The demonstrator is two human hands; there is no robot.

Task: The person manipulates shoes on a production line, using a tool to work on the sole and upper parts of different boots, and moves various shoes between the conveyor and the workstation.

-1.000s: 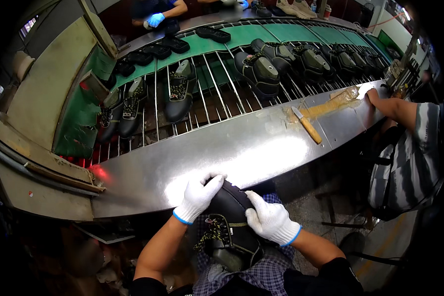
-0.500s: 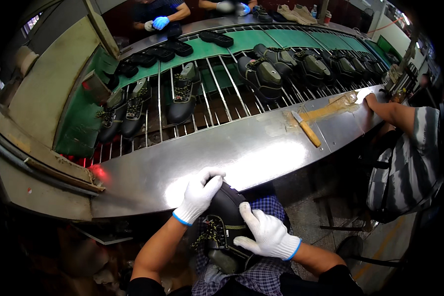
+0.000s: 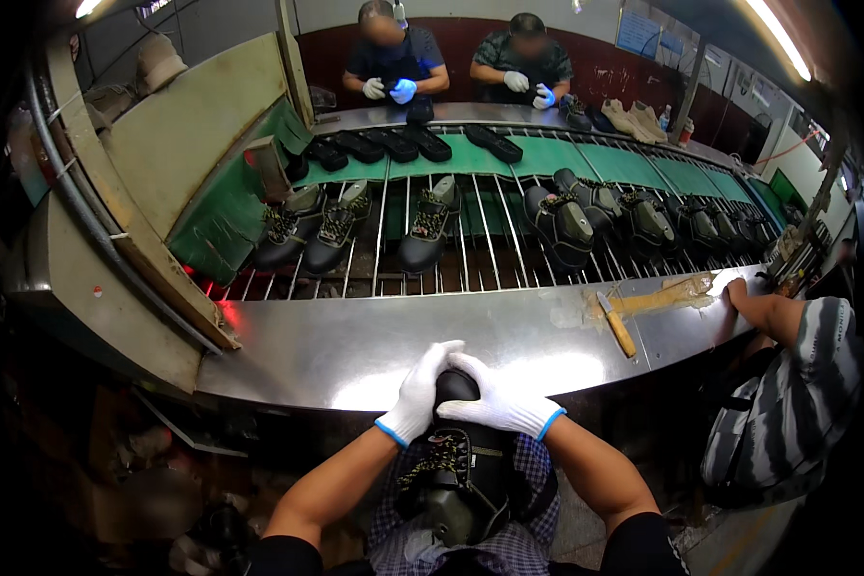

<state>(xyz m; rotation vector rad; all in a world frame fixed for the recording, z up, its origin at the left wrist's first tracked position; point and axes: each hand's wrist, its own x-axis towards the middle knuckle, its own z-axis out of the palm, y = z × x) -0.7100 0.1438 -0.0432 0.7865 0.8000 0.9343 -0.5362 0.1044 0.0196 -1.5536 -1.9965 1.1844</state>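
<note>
Both gloved hands sit on the toe of a black laced boot [image 3: 461, 461] that rests upright in the person's lap, heel end toward the body, toe pointing at the steel bench [image 3: 355, 350] just ahead. The left hand [image 3: 418, 394] curls over the left side of the toe cap, fingers closed down around it; the right hand [image 3: 494, 403] lies flat across the top, fingers stretched leftward until they overlap the other glove. So the two hands press together over the toe, neither pinching anything small. Both forearms rise from the lower edge and converge, elbows out wide, wrists bent slightly inward. To work this well, I would judge it best to keep the boot braced against the lap so it cannot roll, spread the pressure evenly across the cap instead of digging in with the fingertips, and keep the laces clear of the palms. Beyond the bench, more black boots [image 3: 432, 226] stand on the rod conveyor [image 3: 480, 259], with flat dark soles [image 3: 394, 144] on the green belt [image 3: 595, 158] behind. A wooden-handled tool [image 3: 616, 324] lies on the bench to the right, well apart from the hands, near a smear of yellowish residue [image 3: 662, 298]. A co-worker's arm [image 3: 768, 312] reaches onto the bench at far right, and two other people work across the line.
</note>
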